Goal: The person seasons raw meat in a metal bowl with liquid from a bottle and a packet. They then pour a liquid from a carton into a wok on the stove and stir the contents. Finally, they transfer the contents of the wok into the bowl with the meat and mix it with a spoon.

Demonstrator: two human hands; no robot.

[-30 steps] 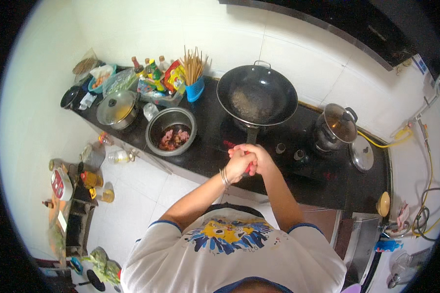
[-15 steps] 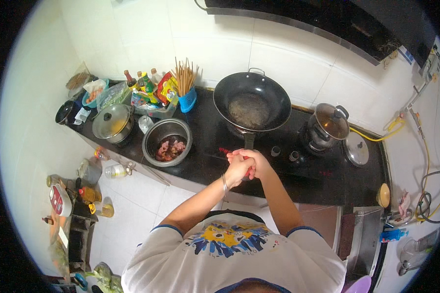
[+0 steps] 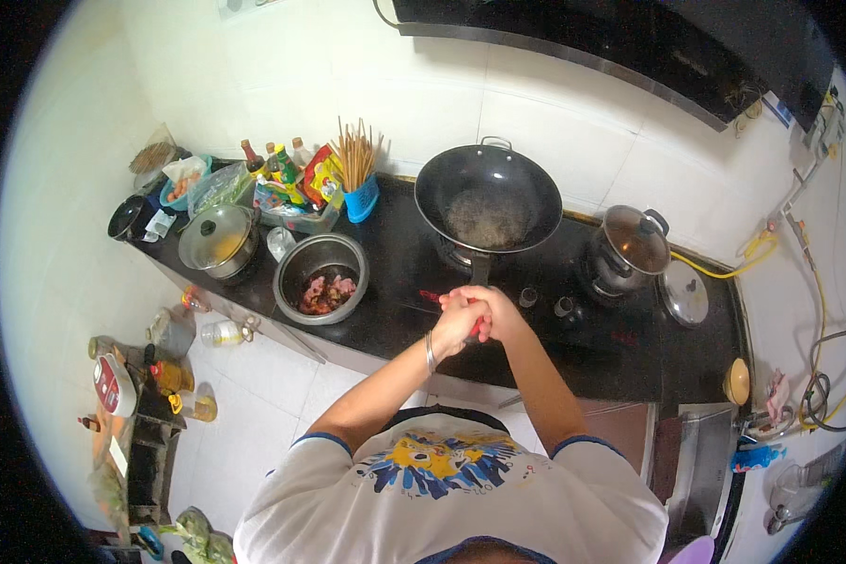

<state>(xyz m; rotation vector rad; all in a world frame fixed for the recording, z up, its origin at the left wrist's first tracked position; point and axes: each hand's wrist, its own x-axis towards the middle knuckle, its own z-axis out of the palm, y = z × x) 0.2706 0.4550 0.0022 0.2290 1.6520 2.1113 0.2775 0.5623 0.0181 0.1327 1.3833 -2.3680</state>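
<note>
A large black wok point(image 3: 493, 179) is over the hob at the back, its base inside looking worn and shiny. Its dark handle point(image 3: 479, 270) points toward me. My left hand point(image 3: 459, 320), with a bracelet on the wrist, and my right hand point(image 3: 500, 314) are closed together around the handle's near end. A bit of red shows between the fingers, and the overlapping hands hide most of the grip. To the left, a grey metal pot point(image 3: 301, 252) holds pieces of raw-looking meat point(image 3: 327, 294) in dark liquid.
A lidded pot point(image 3: 634, 240) sits on the right burner beside a loose lid point(image 3: 684, 293). On the left are another lidded pot point(image 3: 218, 242), a blue chopstick holder point(image 3: 361, 199) and several sauce bottles point(image 3: 287, 169). A range hood point(image 3: 573, 47) overhangs the back.
The wok has shifted very slightly to the right. Both hands keep their hold on the handle, and the surroundings look the same.
</note>
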